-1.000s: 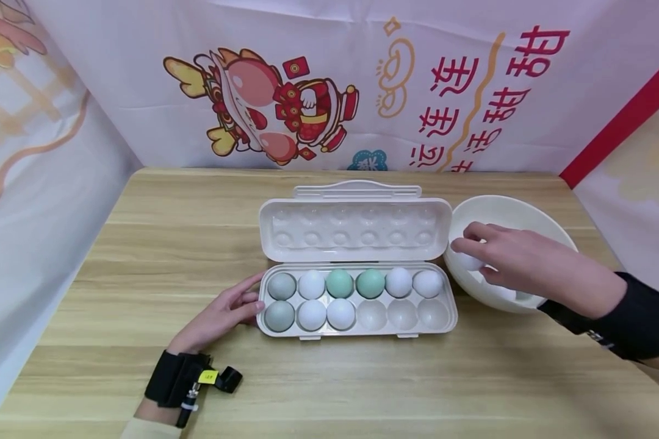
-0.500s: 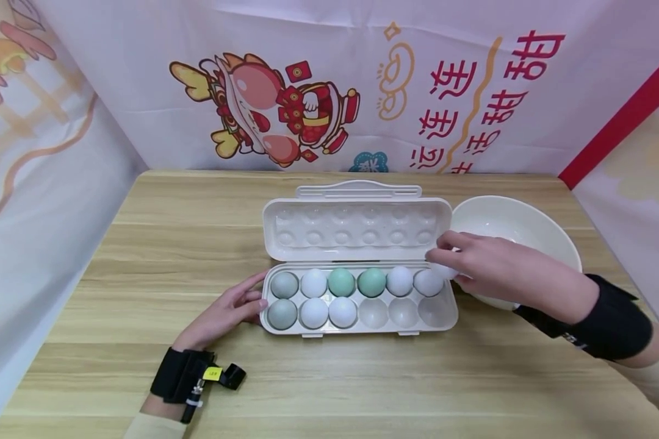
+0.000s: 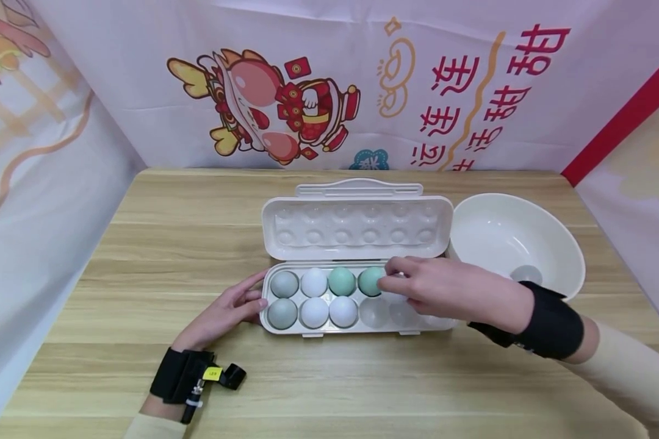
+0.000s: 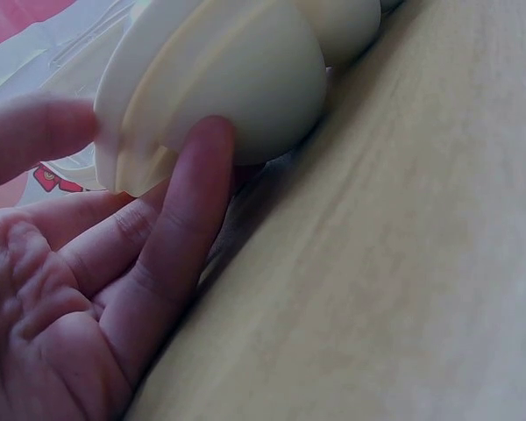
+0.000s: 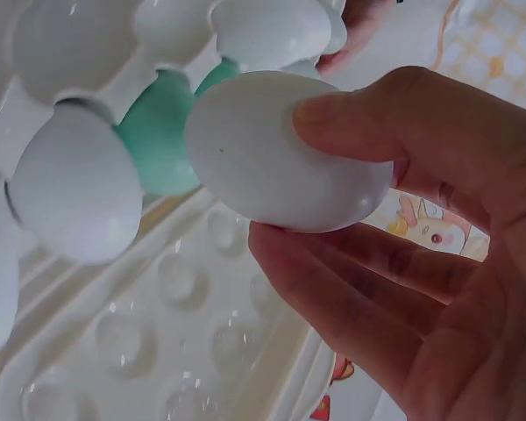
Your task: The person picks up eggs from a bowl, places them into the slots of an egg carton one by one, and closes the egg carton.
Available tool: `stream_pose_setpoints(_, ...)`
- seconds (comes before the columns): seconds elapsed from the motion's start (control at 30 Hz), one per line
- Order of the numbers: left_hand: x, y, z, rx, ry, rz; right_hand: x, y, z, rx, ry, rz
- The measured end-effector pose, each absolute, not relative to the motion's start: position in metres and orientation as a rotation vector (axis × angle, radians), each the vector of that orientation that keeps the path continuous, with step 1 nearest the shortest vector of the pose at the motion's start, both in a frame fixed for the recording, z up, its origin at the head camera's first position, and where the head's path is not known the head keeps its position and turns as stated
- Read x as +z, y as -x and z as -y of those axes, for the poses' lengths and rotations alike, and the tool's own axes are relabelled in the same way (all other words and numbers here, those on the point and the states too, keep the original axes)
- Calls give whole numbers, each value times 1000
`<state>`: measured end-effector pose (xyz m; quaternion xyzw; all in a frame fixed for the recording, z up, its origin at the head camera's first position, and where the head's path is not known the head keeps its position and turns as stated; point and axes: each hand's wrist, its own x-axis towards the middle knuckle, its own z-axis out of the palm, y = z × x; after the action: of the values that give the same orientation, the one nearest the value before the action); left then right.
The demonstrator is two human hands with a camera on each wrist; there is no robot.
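Observation:
My right hand (image 3: 445, 286) pinches a white egg (image 5: 254, 153) between thumb and fingertips, above the right part of an open egg box (image 3: 372, 314). In the head view this hand mostly hides the egg and the box's right cups. My left hand (image 3: 219, 314) grips the box's left end, thumb at the rim (image 4: 110, 145) and fingers against the side. Grey-blue eggs (image 3: 284, 284) fill the two leftmost cups. White eggs (image 3: 314, 313) and mint green eggs (image 3: 342, 281) sit farther right. In the front row, cups right of the third egg show bare.
The box's lid (image 3: 357, 249) lies folded back behind the egg rows. Close to its right side stands a white bowl (image 3: 483, 228), with a rounded greyish shape (image 3: 527, 274) near its bottom, partly behind the wristband. A printed cloth (image 3: 406, 140) hangs along the wooden table's (image 3: 198, 244) back edge.
My right hand has carried the white egg out of the bowl and leftward over the egg box's right half. My left hand stays at the box's left end.

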<state>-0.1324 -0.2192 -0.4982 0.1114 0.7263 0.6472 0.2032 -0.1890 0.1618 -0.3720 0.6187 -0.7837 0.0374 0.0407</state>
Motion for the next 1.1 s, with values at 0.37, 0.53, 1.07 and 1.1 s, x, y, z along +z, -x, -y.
stream_pose_setpoints(0.37,-498,133,219,1805,-311,-2032,-397,181,-143,70,-1937,2326)
stream_pose_setpoints(0.53,-498,133,219,1801,-308,-2038,-406,179,-138,72,-1928,2295)
stream_pose_setpoints(1.07,-497,134,220,1780,-306,-2053,-416,183,-133,-50,-1912,2366)
stream_pose_setpoints(1.1,-497,134,220,1780,-304,-2054,-416,183,-133,-45,-1909,2373)
